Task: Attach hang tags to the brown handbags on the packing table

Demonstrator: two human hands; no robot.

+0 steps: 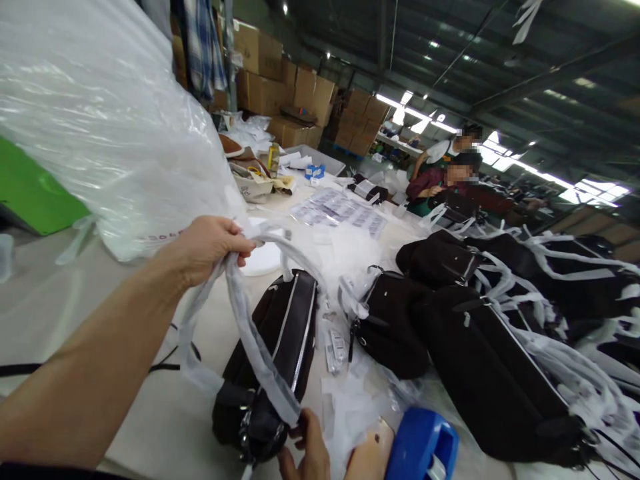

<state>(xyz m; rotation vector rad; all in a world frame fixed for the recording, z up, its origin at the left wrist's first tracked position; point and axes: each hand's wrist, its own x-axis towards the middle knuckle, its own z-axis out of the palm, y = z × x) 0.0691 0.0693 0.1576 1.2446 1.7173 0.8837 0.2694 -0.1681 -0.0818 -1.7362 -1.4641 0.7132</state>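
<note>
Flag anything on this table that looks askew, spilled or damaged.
Nothing looks damaged. Loose white wrapping scraps lie scattered between the black bags. The left hand lifts the wrapped strap of the nearest bag, which lies tilted; the right hand touches its lower end.

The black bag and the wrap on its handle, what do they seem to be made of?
The bag looks like smooth leather or imitation leather: dark, slightly glossy, with silver zip lines. Which one cannot be told. The wrap looks like thin white foam or plastic sheet: translucent, soft, creased where the left hand grips it.

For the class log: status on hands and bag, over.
Left hand gripping wrapped strap. Right hand on black bag. Blue tape dispenser beside it.
</note>
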